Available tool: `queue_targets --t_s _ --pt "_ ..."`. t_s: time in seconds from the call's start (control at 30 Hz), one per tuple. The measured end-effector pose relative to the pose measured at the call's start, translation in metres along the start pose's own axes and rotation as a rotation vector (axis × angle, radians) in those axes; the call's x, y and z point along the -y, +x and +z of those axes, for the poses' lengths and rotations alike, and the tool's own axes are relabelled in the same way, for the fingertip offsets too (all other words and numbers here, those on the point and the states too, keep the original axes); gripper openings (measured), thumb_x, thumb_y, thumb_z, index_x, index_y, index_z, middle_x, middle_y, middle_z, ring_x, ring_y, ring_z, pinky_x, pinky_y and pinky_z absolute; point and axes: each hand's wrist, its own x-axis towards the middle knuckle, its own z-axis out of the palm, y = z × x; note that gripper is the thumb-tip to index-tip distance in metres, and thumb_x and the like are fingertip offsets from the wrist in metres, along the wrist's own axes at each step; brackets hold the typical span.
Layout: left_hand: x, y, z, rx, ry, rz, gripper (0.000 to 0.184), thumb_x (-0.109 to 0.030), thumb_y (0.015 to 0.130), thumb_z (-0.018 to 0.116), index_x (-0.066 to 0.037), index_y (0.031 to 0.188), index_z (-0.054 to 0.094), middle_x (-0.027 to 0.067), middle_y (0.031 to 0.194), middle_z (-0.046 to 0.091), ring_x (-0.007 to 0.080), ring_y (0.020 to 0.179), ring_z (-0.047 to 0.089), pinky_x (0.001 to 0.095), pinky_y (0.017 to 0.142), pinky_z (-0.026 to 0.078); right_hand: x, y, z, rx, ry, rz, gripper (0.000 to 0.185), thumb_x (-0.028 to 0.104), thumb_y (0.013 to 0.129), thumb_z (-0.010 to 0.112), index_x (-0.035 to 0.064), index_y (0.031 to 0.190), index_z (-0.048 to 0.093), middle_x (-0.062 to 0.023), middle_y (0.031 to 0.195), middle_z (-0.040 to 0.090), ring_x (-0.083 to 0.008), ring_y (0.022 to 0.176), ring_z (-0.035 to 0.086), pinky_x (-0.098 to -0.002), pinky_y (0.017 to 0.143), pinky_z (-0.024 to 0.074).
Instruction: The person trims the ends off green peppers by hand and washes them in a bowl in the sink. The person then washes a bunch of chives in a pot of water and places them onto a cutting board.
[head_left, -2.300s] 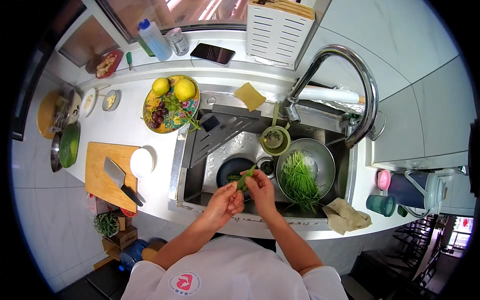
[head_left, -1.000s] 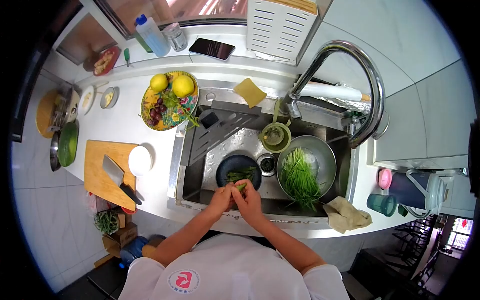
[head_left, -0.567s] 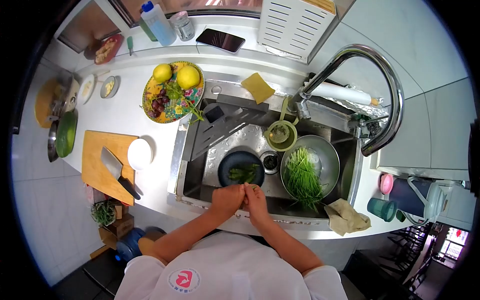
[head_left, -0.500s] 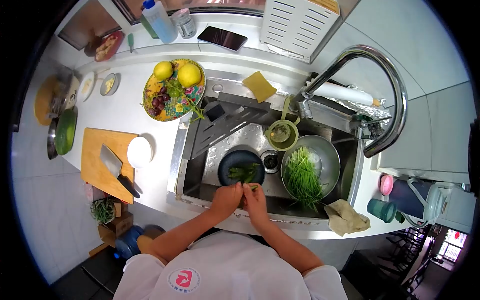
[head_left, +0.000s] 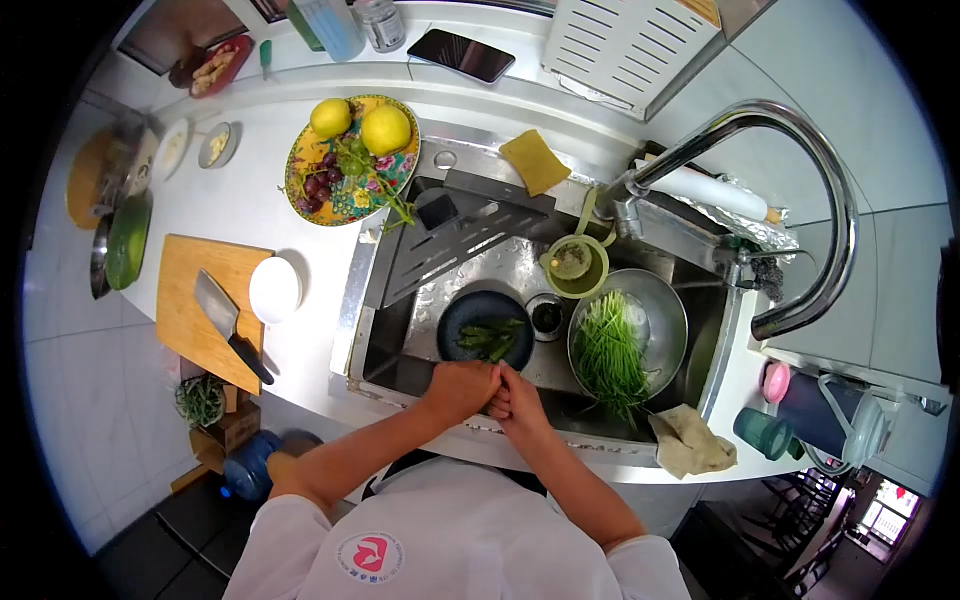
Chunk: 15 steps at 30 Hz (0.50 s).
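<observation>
Over the front edge of the sink (head_left: 590,437), my left hand (head_left: 464,388) and my right hand (head_left: 518,398) meet with their fingers closed together. Whatever is between the fingers is hidden. Just beyond them, a dark round bowl (head_left: 452,325) in the sink holds several green pods (head_left: 488,338). To its right is the round drain (head_left: 546,317). A metal bowl (head_left: 668,330) farther right holds a bunch of long thin green stalks (head_left: 610,355). Behind the drain sits a green strainer cup (head_left: 576,268).
A cleaver (head_left: 218,306) lies on a wooden board (head_left: 180,330) at the left, beside a white bowl (head_left: 275,290). Behind stands a patterned plate (head_left: 350,205) with fruit. The faucet (head_left: 850,210) arches over the right side. A cloth (head_left: 690,442) hangs over the front right edge.
The view has shifted, so the sink and counter sit differently in it. The green piece seen earlier between my fingers no longer shows. My hands have drawn back from the dark bowl toward the sink's front edge.
</observation>
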Motion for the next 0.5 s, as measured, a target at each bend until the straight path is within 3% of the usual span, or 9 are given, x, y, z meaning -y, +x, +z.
queue_targets --t_s 0.07,0.13,0.17,0.2,0.23,0.27,0.3,0.37,0.5 --pt "0.006 0.003 -0.002 0.079 0.018 0.048 0.016 -0.012 0.083 0.049 -0.006 0.071 0.057 0.011 0.061 0.059 0.0271 0.053 0.061 0.0393 0.044 0.048 0.002 0.003 0.002 -0.009 0.056 0.089 0.023 0.028 0.088 0.06 0.0083 0.085 0.047 0.0014 0.059 0.042 -0.006 0.045 0.033 -0.023 0.041 0.026" --pt "0.024 0.001 0.032 0.033 -0.141 -0.052 0.019 -0.015 0.085 0.049 -0.006 0.07 0.056 0.011 0.059 0.057 0.0266 0.052 0.059 0.0382 0.042 0.045 0.004 0.001 0.014 -0.077 -0.2 -0.202 0.022 0.026 0.088 0.059 0.0068 0.088 0.048 0.0013 0.061 0.043 -0.0066 0.048 0.036 -0.0232 0.044 0.0293" --pt "0.03 0.001 0.045 -0.017 -0.297 -0.155 0.023 -0.019 0.088 0.048 -0.007 0.069 0.055 0.0111 0.057 0.055 0.0262 0.05 0.058 0.0372 0.04 0.042 0.005 0.005 0.014 -0.078 -0.201 -0.199 0.022 0.026 0.088 0.059 0.0068 0.088 0.048 0.0013 0.061 0.043 -0.0066 0.048 0.036 -0.0232 0.044 0.0293" --pt "0.034 0.006 0.044 -0.014 -0.3 -0.158 0.023 -0.019 0.088 0.048 -0.007 0.069 0.055 0.0111 0.057 0.055 0.0262 0.05 0.058 0.0372 0.04 0.042 0.006 0.012 0.011 -0.015 -0.414 -0.471 0.021 0.025 0.089 0.059 0.0062 0.09 0.049 0.0007 0.063 0.045 -0.0071 0.05 0.039 -0.0233 0.046 0.032" --pt "0.041 0.014 0.042 0.183 -0.828 -0.614 0.028 -0.023 0.09 0.047 -0.006 0.07 0.055 0.0112 0.055 0.053 0.0253 0.05 0.055 0.0367 0.042 0.041 0.006 0.019 0.009 0.052 -0.625 -0.742 0.021 0.024 0.089 0.058 0.0055 0.093 0.049 0.0002 0.065 0.047 -0.0076 0.053 0.041 -0.0234 0.048 0.0347" --pt "0.047 0.019 0.042 0.388 -1.348 -1.074 0.033 -0.028 0.092 0.045 -0.004 0.071 0.055 0.0114 0.054 0.05 0.0243 0.05 0.053 0.0362 0.044 0.039 0.009 0.024 0.005 0.052 -0.626 -0.738 0.021 0.024 0.089 0.058 0.0055 0.093 0.049 0.0002 0.065 0.047 -0.0076 0.053 0.041 -0.0234 0.048 0.0347" --pt "0.054 0.018 0.051 0.387 -1.349 -1.079 0.033 -0.028 0.092 0.045 -0.004 0.071 0.055 0.0114 0.054 0.05 0.0243 0.05 0.053 0.0362 0.044 0.039 0.014 0.03 0.0 0.065 -0.702 -0.748 0.02 0.023 0.09 0.056 0.0057 0.097 0.049 -0.0008 0.067 0.049 -0.0079 0.056 0.044 -0.0234 0.05 0.0368" --pt "0.069 0.015 0.08 0.133 -0.843 -0.777 0.043 -0.036 0.094 0.041 0.0 0.074 0.055 0.0115 0.055 0.046 0.0232 0.052 0.048 0.0361 0.05 0.037 0.027 0.041 -0.008 0.077 -0.779 -0.752 0.02 0.023 0.091 0.055 0.0058 0.1 0.05 -0.0018 0.07 0.051 -0.0083 0.058 0.046 -0.0235 0.053 0.0388" --pt "0.074 0.025 0.09 0.045 -0.408 -0.524 0.02 -0.021 0.086 0.049 -0.002 0.083 0.056 0.0177 0.07 0.062 0.0357 0.071 0.062 0.0448 0.062 0.047 0.049 0.082 -0.02 0.038 -0.637 -0.52 0.019 0.018 0.093 0.049 0.0058 0.107 0.053 -0.0025 0.076 0.058 -0.0063 0.058 0.048 -0.0198 0.053 0.0393"
